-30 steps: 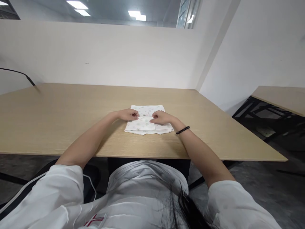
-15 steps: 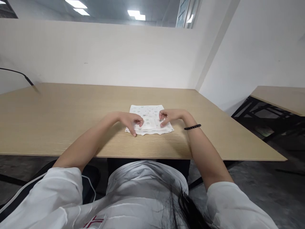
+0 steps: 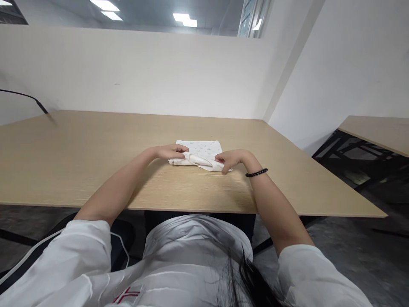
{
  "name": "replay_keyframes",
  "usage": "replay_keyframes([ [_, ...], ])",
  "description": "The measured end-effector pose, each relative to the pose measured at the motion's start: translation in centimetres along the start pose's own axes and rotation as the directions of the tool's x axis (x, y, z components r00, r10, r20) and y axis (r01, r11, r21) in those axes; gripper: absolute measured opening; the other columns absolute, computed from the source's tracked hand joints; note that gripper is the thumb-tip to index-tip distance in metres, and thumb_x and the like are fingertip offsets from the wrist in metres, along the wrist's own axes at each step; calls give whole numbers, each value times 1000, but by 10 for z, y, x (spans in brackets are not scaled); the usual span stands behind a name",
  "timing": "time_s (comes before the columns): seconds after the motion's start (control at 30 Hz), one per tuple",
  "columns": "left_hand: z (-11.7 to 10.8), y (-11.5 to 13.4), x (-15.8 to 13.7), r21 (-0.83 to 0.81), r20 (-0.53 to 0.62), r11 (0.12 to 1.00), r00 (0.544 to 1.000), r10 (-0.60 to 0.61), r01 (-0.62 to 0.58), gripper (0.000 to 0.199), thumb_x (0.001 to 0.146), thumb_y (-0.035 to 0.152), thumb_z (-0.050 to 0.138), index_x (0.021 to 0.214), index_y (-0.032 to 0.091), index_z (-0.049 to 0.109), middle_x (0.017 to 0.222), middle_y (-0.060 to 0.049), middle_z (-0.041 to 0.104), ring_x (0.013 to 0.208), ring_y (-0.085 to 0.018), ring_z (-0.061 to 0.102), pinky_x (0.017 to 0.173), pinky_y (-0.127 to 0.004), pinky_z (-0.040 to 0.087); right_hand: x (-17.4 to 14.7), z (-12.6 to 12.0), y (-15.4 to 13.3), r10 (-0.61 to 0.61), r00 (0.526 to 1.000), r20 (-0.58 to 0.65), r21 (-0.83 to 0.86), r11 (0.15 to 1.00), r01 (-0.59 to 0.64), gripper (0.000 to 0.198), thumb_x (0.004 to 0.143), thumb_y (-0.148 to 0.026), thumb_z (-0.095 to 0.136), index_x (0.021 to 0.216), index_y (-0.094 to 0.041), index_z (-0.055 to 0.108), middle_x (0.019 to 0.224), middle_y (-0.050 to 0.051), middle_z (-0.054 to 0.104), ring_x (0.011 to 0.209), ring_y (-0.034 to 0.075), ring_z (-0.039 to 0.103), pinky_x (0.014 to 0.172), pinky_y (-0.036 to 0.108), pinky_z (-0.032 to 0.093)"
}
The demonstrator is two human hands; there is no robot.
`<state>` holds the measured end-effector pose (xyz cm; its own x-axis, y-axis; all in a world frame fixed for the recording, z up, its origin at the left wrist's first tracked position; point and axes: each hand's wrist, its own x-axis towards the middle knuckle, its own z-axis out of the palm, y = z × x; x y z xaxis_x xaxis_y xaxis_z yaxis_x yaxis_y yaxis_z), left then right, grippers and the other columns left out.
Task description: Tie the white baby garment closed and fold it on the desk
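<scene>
A white cloth (image 3: 204, 148) with a small dark print lies on the wooden table (image 3: 179, 194) in front of me. Its near edge is lifted and turned over into a loose roll. My left hand (image 3: 175, 152) grips the left end of that turned edge between thumb and fingers. At the right end, my right hand (image 3: 227, 160) is closed on the same edge, with a dark beaded bracelet (image 3: 256, 172) on the wrist. The far part of the cloth stays flat on the table. Whether it is a garment cannot be made out.
A white wall (image 3: 153, 72) with a window opening above stands behind the table. At the far left a thin black rod (image 3: 41, 106) reaches in over the table. Another table (image 3: 377, 130) with a dark frame stands to the right.
The cloth's near edge lay flat before; now it is lifted and folded away from me. My left hand has moved up and closed on it, and my right hand now grips its right end.
</scene>
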<state>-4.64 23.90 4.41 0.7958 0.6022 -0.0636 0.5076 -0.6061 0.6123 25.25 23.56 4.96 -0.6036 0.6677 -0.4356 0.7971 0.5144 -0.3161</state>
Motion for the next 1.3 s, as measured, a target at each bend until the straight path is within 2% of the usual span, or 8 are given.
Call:
replay_keyframes([
  [0.2,-10,-14,-10,9,120,996,989,-89,89,37,76,50,63,96,19,56,98,-3,58,89,-20,55,76,-27,43,-3,-9,18,0,971,-241,102,994,25,20,65,-28,70,75,-21,53,84,2,60,76,20,55,63,29,39],
  [0.37,-16,-18,-22,142,191,976,963,-192,167,75,57,54,79,120,22,54,127,-6,57,115,-28,53,94,-31,42,-4,-6,32,62,976,-207,432,901,34,48,71,-33,71,116,-21,59,127,10,59,98,24,63,76,30,53],
  [0.53,-15,-21,-22,226,113,956,970,-217,187,91,53,54,81,133,21,51,140,-10,54,128,-32,47,104,-32,39,-9,-3,42,60,979,-192,571,818,62,58,73,-38,75,126,-23,56,124,9,61,95,22,64,77,30,54],
  [0.73,-10,-26,-16,92,61,991,993,-100,95,43,76,48,66,109,20,69,117,-5,69,112,-24,60,97,-28,43,-11,-4,45,-42,990,-138,369,925,91,52,58,-38,85,102,-22,64,103,3,66,94,23,61,78,30,49],
  [0.83,-10,-29,-15,69,15,994,996,-92,90,33,74,39,68,102,21,73,108,-3,73,105,-22,64,94,-27,45,-4,-3,37,-20,996,-84,168,985,34,46,51,-27,86,91,-21,64,94,2,66,91,25,60,74,29,47],
  [1.0,-10,-33,-15,104,-38,991,996,-83,86,30,67,24,68,95,21,75,108,-3,75,108,-22,65,97,-29,44,2,3,24,-34,966,-258,-1,999,34,28,61,-21,80,87,-23,70,98,5,70,97,28,63,80,32,48],
  [1.13,-12,-38,-16,56,-50,995,996,-76,79,27,71,27,66,95,20,76,106,-4,76,104,-21,67,95,-29,47,-4,4,19,-103,918,-383,37,991,127,24,72,-29,73,95,-25,75,112,6,73,110,32,62,93,36,47],
  [1.3,-17,-43,-21,-24,-109,999,993,-52,49,28,71,22,64,96,19,75,114,-6,74,110,-23,65,95,-31,48,-11,0,18,-225,916,-333,221,925,308,42,79,-35,66,120,-25,70,128,4,68,120,28,59,103,37,43],
])
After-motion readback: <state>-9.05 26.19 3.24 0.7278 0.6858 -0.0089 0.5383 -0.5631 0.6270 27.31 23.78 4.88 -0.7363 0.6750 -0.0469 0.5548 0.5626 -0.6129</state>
